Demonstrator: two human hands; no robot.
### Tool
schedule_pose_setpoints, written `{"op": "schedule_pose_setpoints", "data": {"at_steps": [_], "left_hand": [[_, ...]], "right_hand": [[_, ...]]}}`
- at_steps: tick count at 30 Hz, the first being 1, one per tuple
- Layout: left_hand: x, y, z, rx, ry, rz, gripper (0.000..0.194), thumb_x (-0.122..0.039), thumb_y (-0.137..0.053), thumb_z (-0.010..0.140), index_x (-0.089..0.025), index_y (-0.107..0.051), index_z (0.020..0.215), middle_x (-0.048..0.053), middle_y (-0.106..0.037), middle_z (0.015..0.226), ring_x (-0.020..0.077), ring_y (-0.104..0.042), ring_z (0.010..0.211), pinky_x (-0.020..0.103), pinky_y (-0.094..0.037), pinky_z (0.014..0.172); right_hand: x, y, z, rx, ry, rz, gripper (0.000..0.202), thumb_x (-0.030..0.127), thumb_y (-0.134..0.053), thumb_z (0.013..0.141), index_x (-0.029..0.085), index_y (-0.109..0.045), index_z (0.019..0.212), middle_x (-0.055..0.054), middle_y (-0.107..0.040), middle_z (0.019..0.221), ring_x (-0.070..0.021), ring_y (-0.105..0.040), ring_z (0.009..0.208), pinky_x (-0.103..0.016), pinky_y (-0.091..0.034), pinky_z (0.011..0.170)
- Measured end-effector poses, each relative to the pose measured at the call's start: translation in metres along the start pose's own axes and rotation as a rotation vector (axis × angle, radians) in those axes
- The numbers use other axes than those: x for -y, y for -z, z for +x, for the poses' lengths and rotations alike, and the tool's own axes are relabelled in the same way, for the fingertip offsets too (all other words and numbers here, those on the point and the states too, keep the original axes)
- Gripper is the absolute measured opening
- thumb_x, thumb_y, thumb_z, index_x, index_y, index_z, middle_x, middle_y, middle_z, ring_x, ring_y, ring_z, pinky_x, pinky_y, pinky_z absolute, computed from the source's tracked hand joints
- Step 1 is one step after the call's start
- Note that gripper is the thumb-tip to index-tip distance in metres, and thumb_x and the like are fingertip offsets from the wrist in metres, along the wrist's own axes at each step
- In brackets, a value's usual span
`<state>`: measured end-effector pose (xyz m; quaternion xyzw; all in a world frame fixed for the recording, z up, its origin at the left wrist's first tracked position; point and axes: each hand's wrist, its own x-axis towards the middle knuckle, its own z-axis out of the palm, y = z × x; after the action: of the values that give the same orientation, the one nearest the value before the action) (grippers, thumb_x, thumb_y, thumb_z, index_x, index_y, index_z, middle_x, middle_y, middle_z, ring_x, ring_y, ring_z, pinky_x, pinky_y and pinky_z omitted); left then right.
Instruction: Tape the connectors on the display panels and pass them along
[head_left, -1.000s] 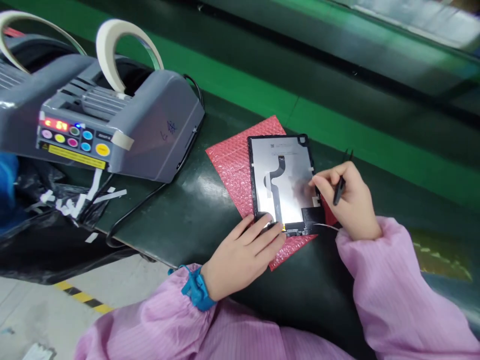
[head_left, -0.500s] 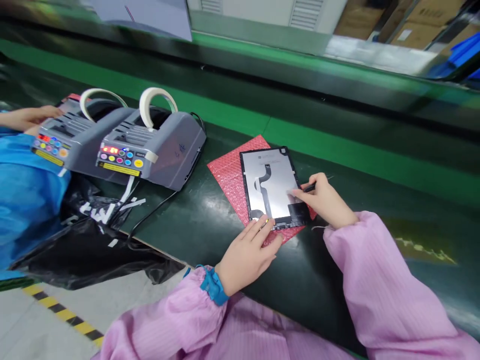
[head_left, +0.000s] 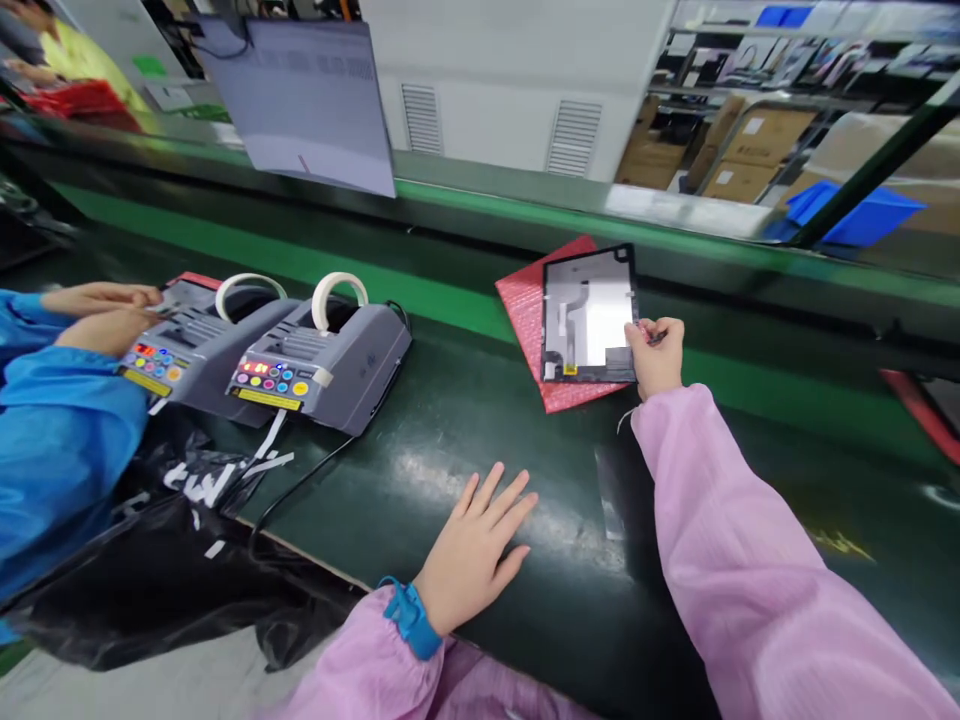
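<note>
A tablet screen panel (head_left: 574, 325) with a silvery back and a black border lies on a pink bubble-wrap sheet (head_left: 527, 300) toward the far side of the bench. A yellow piece (head_left: 571, 369) shows on its lower edge. My right hand (head_left: 657, 352) is closed at the panel's right edge, thumb against it. Between its fingers is a small dark pen-like tool, mostly hidden. My left hand (head_left: 476, 545) rests on the dark green bench top (head_left: 442, 430) with fingers spread, apart from the panel and holding nothing.
Two grey tape dispensers (head_left: 352, 365) with white tape rolls stand at left, a cable trailing from one. A co-worker's hands (head_left: 112, 310) in blue sleeves are beside them. A black plastic bag (head_left: 172, 580) with tape scraps hangs at the bench edge. A red-edged item (head_left: 926, 415) lies far right.
The panel and bubble wrap have moved away across the bench, with my right hand at the panel's edge. My left hand has come off the panel onto the bench. The view has tilted up.
</note>
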<state>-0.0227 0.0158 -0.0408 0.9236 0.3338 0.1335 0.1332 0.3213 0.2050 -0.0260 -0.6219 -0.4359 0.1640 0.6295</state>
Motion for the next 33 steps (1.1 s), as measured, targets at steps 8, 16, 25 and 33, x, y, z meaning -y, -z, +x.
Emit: {"op": "schedule_pose_setpoints", "data": {"at_steps": [8,16,25,33], "left_hand": [[0.058,0.034,-0.027,-0.516,0.544,-0.781,0.036,-0.046,-0.058,0.101,-0.02,-0.067,0.124,0.014,-0.075,0.126,0.0285,-0.075,0.115,0.044,-0.064,0.098],[0.147,0.115,-0.065,-0.869,0.929,-1.088,0.048,-0.064,-0.073,0.085,-0.019,-0.066,0.101,0.005,-0.08,0.099,0.0229,-0.076,0.091,0.03,-0.063,0.073],[0.136,0.143,-0.067,-0.798,1.11,-0.976,0.036,-0.054,-0.081,0.081,-0.023,-0.064,0.086,-0.002,-0.073,0.074,0.02,-0.07,0.075,0.032,-0.061,0.066],[0.094,0.106,-0.042,-0.706,0.979,-0.933,0.043,-0.061,-0.087,0.072,-0.026,-0.065,0.084,-0.004,-0.076,0.082,0.0229,-0.071,0.086,0.035,-0.063,0.074]], "right_hand": [[-0.028,0.072,0.016,-0.024,-0.105,-0.264,0.056,0.041,-0.083,0.065,0.03,-0.033,0.088,0.001,-0.06,0.089,-0.0218,-0.061,0.086,-0.047,-0.049,0.095],[-0.006,0.15,-0.058,0.136,-0.11,-0.251,0.057,0.073,-0.076,0.072,0.029,-0.04,0.084,-0.006,-0.074,0.09,-0.0301,-0.073,0.098,-0.047,-0.055,0.089],[0.011,0.195,-0.113,0.131,-0.192,-0.222,0.057,0.073,-0.078,0.074,0.028,-0.045,0.081,-0.007,-0.077,0.087,-0.0312,-0.075,0.088,-0.046,-0.056,0.081],[0.03,0.179,-0.155,0.222,-0.297,-0.056,0.058,0.077,-0.053,0.093,0.023,-0.066,0.112,-0.001,-0.066,0.072,-0.018,-0.061,0.057,-0.034,-0.054,0.057]]}}
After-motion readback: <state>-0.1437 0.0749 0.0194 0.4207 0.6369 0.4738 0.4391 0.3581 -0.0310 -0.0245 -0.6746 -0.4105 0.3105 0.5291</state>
